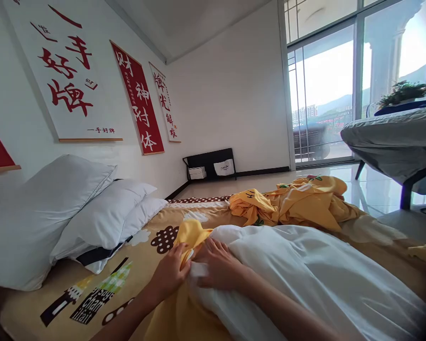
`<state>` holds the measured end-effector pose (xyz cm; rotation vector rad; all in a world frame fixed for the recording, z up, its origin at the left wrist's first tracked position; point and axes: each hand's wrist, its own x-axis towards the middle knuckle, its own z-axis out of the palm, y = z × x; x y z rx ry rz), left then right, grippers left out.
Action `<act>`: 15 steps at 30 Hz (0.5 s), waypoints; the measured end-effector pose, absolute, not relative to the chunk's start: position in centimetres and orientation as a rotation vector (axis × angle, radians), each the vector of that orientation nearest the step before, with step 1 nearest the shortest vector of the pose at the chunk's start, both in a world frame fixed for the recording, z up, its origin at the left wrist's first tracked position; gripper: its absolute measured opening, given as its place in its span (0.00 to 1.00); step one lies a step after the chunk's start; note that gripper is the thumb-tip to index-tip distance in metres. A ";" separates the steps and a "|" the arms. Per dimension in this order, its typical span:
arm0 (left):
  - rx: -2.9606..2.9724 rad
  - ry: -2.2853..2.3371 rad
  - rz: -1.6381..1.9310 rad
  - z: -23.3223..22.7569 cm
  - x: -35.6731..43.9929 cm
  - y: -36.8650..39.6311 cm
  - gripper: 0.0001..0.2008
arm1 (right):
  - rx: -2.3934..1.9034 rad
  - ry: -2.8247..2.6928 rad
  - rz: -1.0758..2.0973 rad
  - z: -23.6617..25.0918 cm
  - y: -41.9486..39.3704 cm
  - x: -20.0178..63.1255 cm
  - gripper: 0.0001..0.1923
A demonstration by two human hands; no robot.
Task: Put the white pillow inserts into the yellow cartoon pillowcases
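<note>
A white duvet [305,274] lies across the bed in front of me, one corner partly inside a yellow duvet cover [191,234]. My left hand [170,272] is closed on the yellow cover's edge near that corner. Palm down and fingers spread, my right hand [216,265] presses on the white duvet's corner, touching the cover. More of the yellow cover [298,203] lies bunched further along the bed.
Three white pillows [74,213] are stacked at the left against the wall. The bed sheet [102,289] is tan with printed patterns. A grey covered table [394,137] stands at the right by the windows. Banners hang on the wall.
</note>
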<state>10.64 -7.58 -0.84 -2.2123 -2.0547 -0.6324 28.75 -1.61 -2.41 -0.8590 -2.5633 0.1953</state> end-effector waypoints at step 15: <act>-2.372 -2.096 -0.502 -0.7 13.0 -8.7 0.12 | -0.817 -2.612 0.001 -4.5 -3.7 28.1 0.13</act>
